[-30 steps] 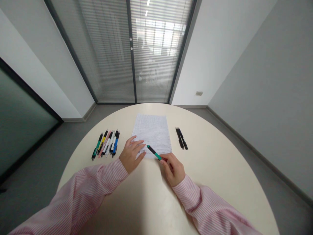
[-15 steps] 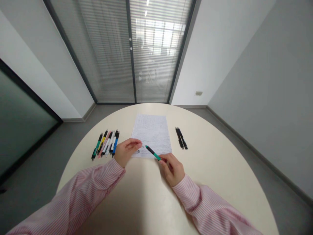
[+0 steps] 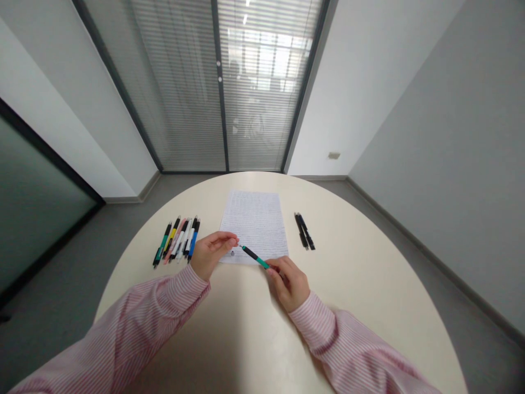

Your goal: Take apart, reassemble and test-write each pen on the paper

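I saw the right hand [image 3: 289, 283] curled round the green end of a pen [image 3: 255, 257] slanting over the paper [image 3: 256, 219], while the left hand [image 3: 210, 255] pinched its fingertips together just beside the pen's tip, anything between them too small to tell.

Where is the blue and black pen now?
In the head view, the slim blue and black pen lies at left, rightmost in its group, beside the left hand.

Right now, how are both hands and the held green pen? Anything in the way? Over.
Right hand gripping green pen. Left hand pinched near its tip; any held piece too small to tell. Written paper below, no obstruction visible.
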Demonstrator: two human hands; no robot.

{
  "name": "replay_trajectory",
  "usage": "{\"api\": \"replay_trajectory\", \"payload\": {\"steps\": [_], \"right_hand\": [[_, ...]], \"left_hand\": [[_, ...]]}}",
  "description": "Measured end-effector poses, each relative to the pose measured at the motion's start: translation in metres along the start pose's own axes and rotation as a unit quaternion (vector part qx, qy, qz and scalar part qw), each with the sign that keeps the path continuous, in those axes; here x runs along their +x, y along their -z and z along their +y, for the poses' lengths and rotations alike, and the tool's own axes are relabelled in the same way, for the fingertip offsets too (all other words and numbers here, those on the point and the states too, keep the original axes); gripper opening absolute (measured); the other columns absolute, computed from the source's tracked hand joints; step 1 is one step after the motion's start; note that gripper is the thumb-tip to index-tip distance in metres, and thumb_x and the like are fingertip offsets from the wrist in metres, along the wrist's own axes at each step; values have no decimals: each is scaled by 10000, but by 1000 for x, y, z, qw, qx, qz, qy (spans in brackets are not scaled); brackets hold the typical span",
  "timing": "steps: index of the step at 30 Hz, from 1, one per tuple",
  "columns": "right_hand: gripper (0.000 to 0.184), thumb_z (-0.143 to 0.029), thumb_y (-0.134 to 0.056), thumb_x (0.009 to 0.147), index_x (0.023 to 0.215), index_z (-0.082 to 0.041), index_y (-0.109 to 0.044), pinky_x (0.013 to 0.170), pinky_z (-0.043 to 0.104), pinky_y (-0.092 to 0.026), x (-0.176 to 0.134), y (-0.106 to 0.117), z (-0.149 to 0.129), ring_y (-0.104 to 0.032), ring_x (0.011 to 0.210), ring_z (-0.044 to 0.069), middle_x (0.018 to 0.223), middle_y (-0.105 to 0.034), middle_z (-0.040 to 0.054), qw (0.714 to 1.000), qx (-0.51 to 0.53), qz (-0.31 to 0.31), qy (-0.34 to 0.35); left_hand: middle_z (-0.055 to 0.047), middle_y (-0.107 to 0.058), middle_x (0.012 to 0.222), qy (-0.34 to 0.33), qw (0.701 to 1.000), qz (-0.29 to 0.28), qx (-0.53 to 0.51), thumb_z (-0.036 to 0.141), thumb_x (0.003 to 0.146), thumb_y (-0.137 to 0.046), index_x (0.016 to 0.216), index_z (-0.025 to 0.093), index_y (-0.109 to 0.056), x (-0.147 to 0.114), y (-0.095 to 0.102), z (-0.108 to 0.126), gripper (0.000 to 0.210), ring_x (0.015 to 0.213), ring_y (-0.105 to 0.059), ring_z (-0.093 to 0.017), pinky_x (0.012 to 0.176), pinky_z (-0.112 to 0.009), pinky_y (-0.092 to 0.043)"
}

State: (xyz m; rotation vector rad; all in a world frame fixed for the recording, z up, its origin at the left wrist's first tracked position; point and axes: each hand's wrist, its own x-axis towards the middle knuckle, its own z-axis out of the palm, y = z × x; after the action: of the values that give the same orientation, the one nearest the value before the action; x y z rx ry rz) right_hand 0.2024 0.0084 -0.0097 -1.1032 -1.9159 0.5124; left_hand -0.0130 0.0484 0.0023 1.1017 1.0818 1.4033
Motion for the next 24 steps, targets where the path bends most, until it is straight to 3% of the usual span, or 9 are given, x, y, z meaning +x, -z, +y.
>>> {"api": "replay_trajectory", "payload": {"steps": [7,14,19,21,24], "right_hand": [[189,-211,-452,859,952,-191,-616,679,295,-472,2,1,-2,-566,750,173,798,-594,58,1000,4,-8,0],[199,-198,-446,859,969,-193,-610,676,295,-463,1,1,-2,-559,755,172,802,-593,60,1000,12,-11,12],[194,-192,-449,857,966,-196,-609,674,298,-458,2,1,-2,-557,753,173,798,-592,59,1000,13,-7,12],[189,-192,-452,857,958,-195,-611,675,297,-458,2,1,-2,-558,754,173,801,-594,59,1000,13,-4,10],[182,-196,-455,857,948,-196,-612,682,296,-461,2,0,-2,-562,762,172,806,-598,57,1000,13,5,11]], "left_hand": [[-55,-702,765,-8,999,-5,52,292,626,-750,764,152,-689,-3,-2,6,205,715,-646,-161,657,-246,-532],[-75,-709,824,8,999,-10,30,299,624,-752,832,128,-669,-4,-3,5,281,758,-668,-185,711,-275,-534],[-111,-706,888,-8,996,-69,52,281,652,-726,995,116,-614,-9,-7,13,397,869,-657,-220,826,-351,-518],[-129,-681,985,-35,991,-95,84,266,699,-682,1116,123,-547,-9,-5,14,462,942,-632,-225,856,-366,-500],[-129,-605,1141,-139,965,-114,191,197,745,-600,1224,153,-445,-8,-1,14,506,1057,-562,-221,886,-367,-469]]}}
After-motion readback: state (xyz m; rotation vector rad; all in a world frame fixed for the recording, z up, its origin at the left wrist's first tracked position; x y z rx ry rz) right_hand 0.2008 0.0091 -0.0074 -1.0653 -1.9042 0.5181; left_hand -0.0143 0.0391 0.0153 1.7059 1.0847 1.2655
